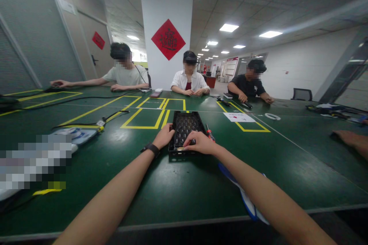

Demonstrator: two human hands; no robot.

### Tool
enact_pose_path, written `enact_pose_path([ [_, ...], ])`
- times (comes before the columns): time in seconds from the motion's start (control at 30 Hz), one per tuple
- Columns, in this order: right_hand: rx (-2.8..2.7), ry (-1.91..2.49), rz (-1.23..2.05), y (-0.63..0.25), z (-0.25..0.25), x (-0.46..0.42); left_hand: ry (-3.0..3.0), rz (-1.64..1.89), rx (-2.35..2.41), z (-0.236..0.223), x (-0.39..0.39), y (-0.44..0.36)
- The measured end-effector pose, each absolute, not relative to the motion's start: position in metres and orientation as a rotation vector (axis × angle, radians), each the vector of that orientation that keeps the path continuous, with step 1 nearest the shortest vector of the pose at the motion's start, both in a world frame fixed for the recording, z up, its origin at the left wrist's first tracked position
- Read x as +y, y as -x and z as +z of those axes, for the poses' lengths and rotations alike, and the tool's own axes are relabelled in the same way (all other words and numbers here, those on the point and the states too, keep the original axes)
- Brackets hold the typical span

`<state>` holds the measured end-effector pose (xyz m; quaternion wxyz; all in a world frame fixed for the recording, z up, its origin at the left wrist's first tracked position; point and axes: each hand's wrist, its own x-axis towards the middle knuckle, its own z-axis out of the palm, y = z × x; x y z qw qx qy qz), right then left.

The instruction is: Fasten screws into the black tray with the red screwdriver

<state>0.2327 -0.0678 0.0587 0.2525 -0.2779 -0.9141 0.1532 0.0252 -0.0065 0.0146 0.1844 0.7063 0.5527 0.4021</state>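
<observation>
1. The black open-topped case [188,153] lies on the green table [172,195], at the middle of its near half; its floor shows a dark, regular pattern.
2. The left hand [164,136] is at the case's left wall, its fingers against the edge; I cannot tell whether they grip it; a black wristband [150,149] circles that wrist.
3. The right hand [200,142] bends down over the near right part of the case; thumb and fingertips come close together inside the near wall, beside a small tan piece [180,148]; whether they pinch anything, I cannot tell.
4. A screwdriver [211,135] with a red handle lies just right of the case; a blue-and-white object [250,207] lies partly hidden under the right forearm.
5. Farther right lie a white sheet [239,117] and a white ring [272,116]; three people sit along the far side.
</observation>
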Motion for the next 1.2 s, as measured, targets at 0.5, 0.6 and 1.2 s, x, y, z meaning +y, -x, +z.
enact_pose_path([
  [0.5, -2.483, 0.772, 0.263, -0.2305, 0.0599, -0.0716, -1.975, 1.145, 1.568, 0.0148, -0.0062, -0.0255],
  [0.6, -2.479, 0.757, 0.226, -0.2286, 0.0622, -0.0735, -1.993, 1.147, 1.559, 0.013, -0.0038, -0.0246],
  [1.2, -2.466, 0.748, 0.354, -0.2282, 0.0649, -0.0755, -1.996, 1.151, 1.567, 0.0145, -0.0054, -0.026],
])
